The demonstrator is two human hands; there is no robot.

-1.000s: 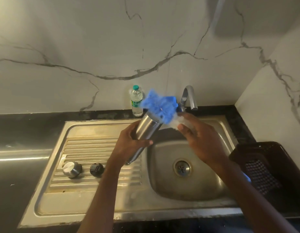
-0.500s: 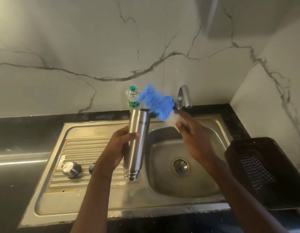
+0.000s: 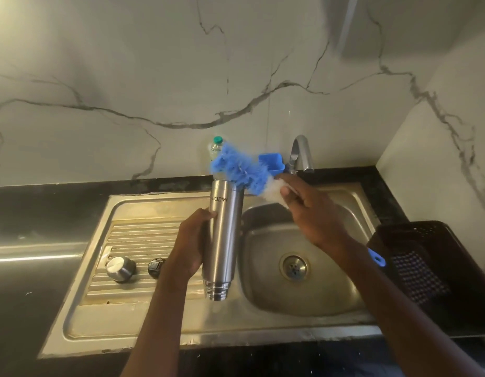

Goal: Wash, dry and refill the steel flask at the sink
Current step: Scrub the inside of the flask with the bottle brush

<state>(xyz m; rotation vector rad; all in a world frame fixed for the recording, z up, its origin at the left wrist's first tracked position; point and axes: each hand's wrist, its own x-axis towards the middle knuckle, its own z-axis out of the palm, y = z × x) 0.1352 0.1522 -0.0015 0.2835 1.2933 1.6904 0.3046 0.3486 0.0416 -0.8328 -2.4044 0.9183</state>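
steel flask [image 3: 222, 240] stands almost upright in the air, over the edge between the ribbed draining board [image 3: 138, 240] and the sink bowl [image 3: 317, 289], with its open mouth at the top. the left hand [image 3: 191, 246] holds it around the middle, and the fingers are closed around the body. the right hand [image 3: 312, 210] grips the handle of a bottle brush [image 3: 238, 168]; the fingers are closed on it, and the blue end of the handle shows behind the wrist. the blue bristles are just at the mouth of the flask, touching the rim or a little above it, not inside.

the steel cap [image 3: 120, 269] and the black stopper [image 3: 155, 268] lie side by side on the draining board, so the flask is already opened. no water comes from the tap [image 3: 300, 153]. i judge that the task is in the washing step, at the scrubbing of the inside, but i cannot tell whether this scrubbing is starting or finishing. rinsing, drying and refilling are still to do, and after that the stopper and cap must go back on. a small plastic water bottle [image 3: 216, 148] stands behind the flask near the wall, and a dark basket [image 3: 426, 268] is at the right of the sink.
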